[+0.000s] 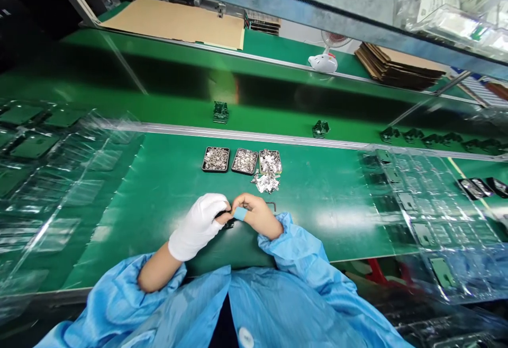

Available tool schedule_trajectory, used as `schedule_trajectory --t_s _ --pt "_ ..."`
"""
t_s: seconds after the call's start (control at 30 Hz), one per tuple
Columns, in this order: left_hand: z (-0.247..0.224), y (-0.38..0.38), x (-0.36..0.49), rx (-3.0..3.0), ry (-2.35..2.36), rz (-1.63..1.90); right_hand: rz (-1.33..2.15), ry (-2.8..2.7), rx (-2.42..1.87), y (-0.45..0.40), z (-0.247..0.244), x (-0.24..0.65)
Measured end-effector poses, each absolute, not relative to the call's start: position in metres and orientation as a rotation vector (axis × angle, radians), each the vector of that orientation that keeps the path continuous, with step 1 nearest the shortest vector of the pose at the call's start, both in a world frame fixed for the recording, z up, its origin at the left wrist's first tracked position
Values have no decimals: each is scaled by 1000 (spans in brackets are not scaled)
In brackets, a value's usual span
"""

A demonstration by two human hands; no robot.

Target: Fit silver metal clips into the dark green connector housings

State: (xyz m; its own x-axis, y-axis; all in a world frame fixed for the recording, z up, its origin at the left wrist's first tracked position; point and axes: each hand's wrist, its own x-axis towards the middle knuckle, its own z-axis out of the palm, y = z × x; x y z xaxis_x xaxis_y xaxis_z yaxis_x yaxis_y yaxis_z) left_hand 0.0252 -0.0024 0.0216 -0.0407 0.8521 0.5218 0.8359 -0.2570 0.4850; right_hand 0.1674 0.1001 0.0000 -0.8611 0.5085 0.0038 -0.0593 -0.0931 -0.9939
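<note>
My left hand (202,223), in a white glove with bare fingertips, is closed round a small dark part (229,224) that is mostly hidden by the fingers. My bare right hand (256,213), with light blue tape on it, meets the left fingertips; its fingers are pinched, and what they grip is too small to name. Beyond the hands stand three small black trays of silvery pieces, the left one (216,158), the middle one (244,161) and the right one (270,162). Crumpled silvery scraps (266,182) lie before the right tray. A bent dark rod (272,206) lies beside my right hand.
Clear plastic trays holding green parts cover the left (35,144) and right (423,234) sides. Small dark stacks (220,112) stand on the green ledge behind. A metal shelf (278,1) crosses overhead. Farther back are a fan (323,63) and stacked cardboard (397,65).
</note>
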Motion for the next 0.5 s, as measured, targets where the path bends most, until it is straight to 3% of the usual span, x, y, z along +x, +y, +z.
schedule_trajectory --t_s 0.3,0.5 --pt "19 -3 23 1996 1818 1038 2059 -1878 -435 101 5 170" --pt "8 -29 13 1826 2044 1238 1830 -1973 -494 107 6 174"
